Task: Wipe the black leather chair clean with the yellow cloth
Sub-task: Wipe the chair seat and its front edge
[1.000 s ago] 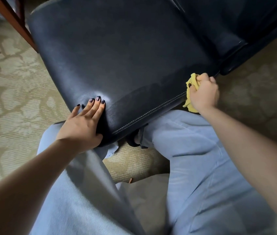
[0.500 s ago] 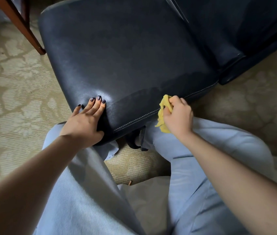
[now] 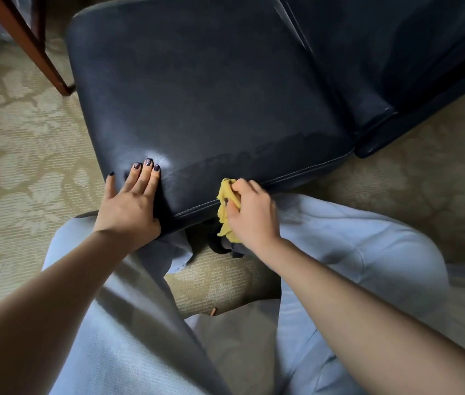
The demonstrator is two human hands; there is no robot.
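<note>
Hidden or cut off: the chair [image 3: 211, 89] runs out of view at the top and right, so its backrest shows only in part; what lies beneath the seat is dark and cannot be made out; most of the yellow cloth [image 3: 225, 212] is covered by the fingers that hold it
Right hand: the right hand [image 3: 249, 213] is closed in a loose fist around the bunched cloth, thumb across it, knuckles up, pressed to the front edge of the seat at the stitched seam
Left hand: the left hand [image 3: 128, 206] lies flat and spread, holding nothing, palm on the seat's front corner, fingertips [image 3: 148, 162] up on the top face; it sits near the right hand, on its left
Cloth: crumpled, its long axis running up and down, top end peeking past the fingers onto the seam, lower end hanging below the seat edge beside the wrist
Chair: front edge runs slantwise, lower at the left hand and rising past the right hand; a darker band lies along that edge just beyond the right hand
Around: carpet [image 3: 11, 155] under both arms; a wooden leg [image 3: 43, 55] well beyond the left hand; the person's pale blue trousers [image 3: 353, 252] under the forearms
</note>
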